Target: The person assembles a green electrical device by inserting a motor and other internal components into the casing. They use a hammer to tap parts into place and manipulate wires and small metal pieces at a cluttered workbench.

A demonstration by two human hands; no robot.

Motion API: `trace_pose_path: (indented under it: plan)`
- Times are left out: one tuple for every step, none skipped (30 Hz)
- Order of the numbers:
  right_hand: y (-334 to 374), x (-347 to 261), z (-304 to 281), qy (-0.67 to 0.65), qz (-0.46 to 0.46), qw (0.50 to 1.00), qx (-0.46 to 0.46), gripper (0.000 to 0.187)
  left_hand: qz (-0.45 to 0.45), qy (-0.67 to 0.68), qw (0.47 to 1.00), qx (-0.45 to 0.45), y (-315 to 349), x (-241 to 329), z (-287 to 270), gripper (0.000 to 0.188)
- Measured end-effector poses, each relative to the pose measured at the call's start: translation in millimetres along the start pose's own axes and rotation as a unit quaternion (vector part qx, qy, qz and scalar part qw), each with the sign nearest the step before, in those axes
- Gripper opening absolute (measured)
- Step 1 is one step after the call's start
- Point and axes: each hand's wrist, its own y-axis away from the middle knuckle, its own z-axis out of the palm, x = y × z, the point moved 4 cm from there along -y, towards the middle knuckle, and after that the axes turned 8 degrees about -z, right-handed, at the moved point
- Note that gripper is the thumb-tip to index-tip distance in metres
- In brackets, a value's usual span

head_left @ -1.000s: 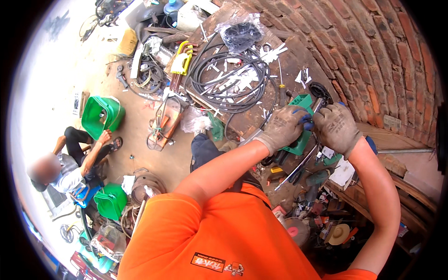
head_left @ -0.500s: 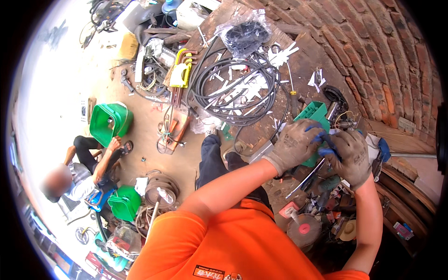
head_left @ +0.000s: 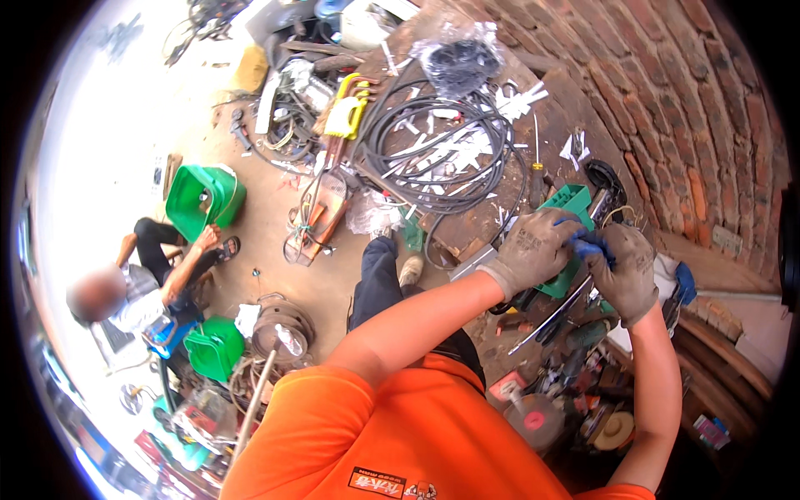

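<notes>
- Your left hand [head_left: 533, 250], in a grey work glove, has its fingers curled down over the top of the green plastic part [head_left: 568, 218]; it looks like a firm clamp, with the part pinned at the table [head_left: 487, 217] edge.
- Your right hand [head_left: 627, 268], also gloved, has its fingers closed around a small blue piece [head_left: 587, 247], held just beside the left fingertips and touching the green part's near side.
- The green part sits between the black cable coil [head_left: 433, 142] and the brick wall [head_left: 692, 108], with a long metal rod [head_left: 552, 315] lying just below it.
- Keep your left palm pressing straight down so the part cannot tip off the edge.
- Work the blue piece with small wrist turns; the gloves likely dull your feel, so watch the contact point.
- Judged from the clutter, loose tools near your right elbow could snag; keep that forearm high.
- A seated person [head_left: 142, 283] works on the floor, well apart.
</notes>
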Motion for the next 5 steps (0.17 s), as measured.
trace_pose_path:
  plan:
    - [-0.9,-0.5,1.3,0.001,-0.005,1.0,0.01,0.033,0.006,0.001,1.0,0.01,0.2,-3.7,2.7,0.028]
    - [-2.9,-2.6,2.9,0.001,-0.014,1.0,0.016,0.034,0.008,0.001,1.0,0.026,1.6,-7.4,2.5,0.028]
    - [-4.4,-1.7,4.5,-0.044,0.01,0.999,-0.001,0.036,-0.02,-0.007,1.0,0.007,2.0,-13.6,4.4,0.034]
    - [-0.4,5.6,11.6,-0.143,0.044,0.989,0.009,0.036,-0.019,-0.029,0.999,0.024,6.6,-10.2,0.0,0.041]
    - [7.8,18.8,26.3,-0.241,0.08,0.967,0.013,0.038,-0.021,-0.05,0.998,0.038,13.8,-0.1,-8.1,0.048]
